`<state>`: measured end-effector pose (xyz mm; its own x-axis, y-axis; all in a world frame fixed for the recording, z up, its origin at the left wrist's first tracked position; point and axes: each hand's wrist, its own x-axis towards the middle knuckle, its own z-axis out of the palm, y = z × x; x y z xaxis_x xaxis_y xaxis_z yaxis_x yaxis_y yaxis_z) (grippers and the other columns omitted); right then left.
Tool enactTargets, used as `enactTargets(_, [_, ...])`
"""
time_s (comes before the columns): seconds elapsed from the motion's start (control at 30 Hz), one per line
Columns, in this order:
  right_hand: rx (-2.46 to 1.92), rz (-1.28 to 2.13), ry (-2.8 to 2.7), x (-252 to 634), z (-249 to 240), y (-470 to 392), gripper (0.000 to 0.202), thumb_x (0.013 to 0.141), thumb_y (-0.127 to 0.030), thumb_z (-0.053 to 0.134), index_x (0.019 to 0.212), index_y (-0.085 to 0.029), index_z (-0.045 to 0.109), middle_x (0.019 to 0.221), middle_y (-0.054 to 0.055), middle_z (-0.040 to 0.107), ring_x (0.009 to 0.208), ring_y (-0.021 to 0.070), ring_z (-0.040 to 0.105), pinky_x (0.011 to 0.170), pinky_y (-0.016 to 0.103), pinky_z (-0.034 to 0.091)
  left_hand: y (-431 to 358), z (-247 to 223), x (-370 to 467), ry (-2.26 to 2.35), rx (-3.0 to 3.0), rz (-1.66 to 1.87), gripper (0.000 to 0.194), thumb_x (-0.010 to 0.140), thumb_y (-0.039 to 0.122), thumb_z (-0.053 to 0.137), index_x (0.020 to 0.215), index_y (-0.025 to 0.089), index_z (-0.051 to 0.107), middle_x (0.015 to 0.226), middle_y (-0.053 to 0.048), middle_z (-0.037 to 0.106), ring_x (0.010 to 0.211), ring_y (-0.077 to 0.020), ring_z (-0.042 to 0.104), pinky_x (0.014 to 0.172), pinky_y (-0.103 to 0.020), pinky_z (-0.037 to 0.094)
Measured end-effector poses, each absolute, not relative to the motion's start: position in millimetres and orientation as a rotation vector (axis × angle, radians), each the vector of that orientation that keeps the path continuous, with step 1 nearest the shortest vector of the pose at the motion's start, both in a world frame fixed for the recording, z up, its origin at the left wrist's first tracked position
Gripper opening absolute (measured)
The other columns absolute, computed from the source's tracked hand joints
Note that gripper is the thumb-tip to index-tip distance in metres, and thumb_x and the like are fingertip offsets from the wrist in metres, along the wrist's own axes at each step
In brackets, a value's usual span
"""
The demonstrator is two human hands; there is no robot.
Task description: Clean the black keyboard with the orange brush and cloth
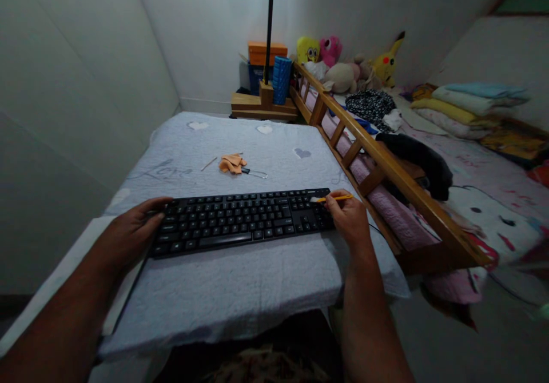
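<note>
Black and full-size, the keyboard (231,217) lies on the cloth-covered table (240,286), the right hand (350,218) pinching a yellow-handled brush (341,198) over its right end. The left hand (135,223) touches its left end; whether that grip is closed, I cannot tell. Beyond lies an orange cloth (231,163).

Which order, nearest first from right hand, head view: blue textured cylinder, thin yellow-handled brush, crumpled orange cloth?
1. Thin yellow-handled brush: held in right hand.
2. Crumpled orange cloth: left, beyond the black keyboard.
3. Blue textured cylinder: far back, also left.
</note>
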<state>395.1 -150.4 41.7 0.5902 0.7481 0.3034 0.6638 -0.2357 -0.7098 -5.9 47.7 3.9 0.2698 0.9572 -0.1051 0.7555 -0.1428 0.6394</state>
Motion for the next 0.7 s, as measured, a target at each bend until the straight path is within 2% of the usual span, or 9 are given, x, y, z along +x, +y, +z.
enactTargets(0.17, [-2.033, 0.038, -1.136, 393, 56, -159, 0.024, 0.085, -0.038, 0.053, 0.07, -0.022, 0.06, 0.057, 0.001, 0.063, 0.058, 0.0187, 0.061, 0.061, 0.028, 0.041, 49, 3, -6, 1.52, 1.99, 0.469, 0.056, 0.08, 0.048, 0.047, 0.124, 0.019, 0.065, 0.116, -0.01, 0.073, 0.103, -0.029, 0.068, 0.09, -0.038, 0.052])
enactTargets(0.47, [-1.885, 0.13, -1.151, 390, 39, -144, 0.024, 0.09, -0.041, 0.054, 0.084, -0.02, 0.065, 0.075, 0.003, 0.07, 0.071, 0.0201, 0.066, 0.068, 0.028, 0.045, 49, 3, -7, 1.53, 2.004, 0.456, 0.059, 0.081, 0.047, 0.045, 0.127, 0.016, 0.064, 0.117, -0.011, 0.072, 0.102, -0.0288, 0.068, 0.093, -0.039, 0.052])
enactTargets(0.7, [-2.055, 0.034, -1.168, 391, 57, -151, 0.025, 0.084, -0.039, 0.05, 0.068, -0.022, 0.059, 0.06, 0.003, 0.064, 0.062, 0.0208, 0.063, 0.065, 0.03, 0.042, 50, 0, -9, 1.516, 1.989, 0.471, 0.058, 0.083, 0.049, 0.047, 0.129, 0.017, 0.063, 0.117, -0.011, 0.072, 0.101, -0.0284, 0.069, 0.092, -0.039, 0.053])
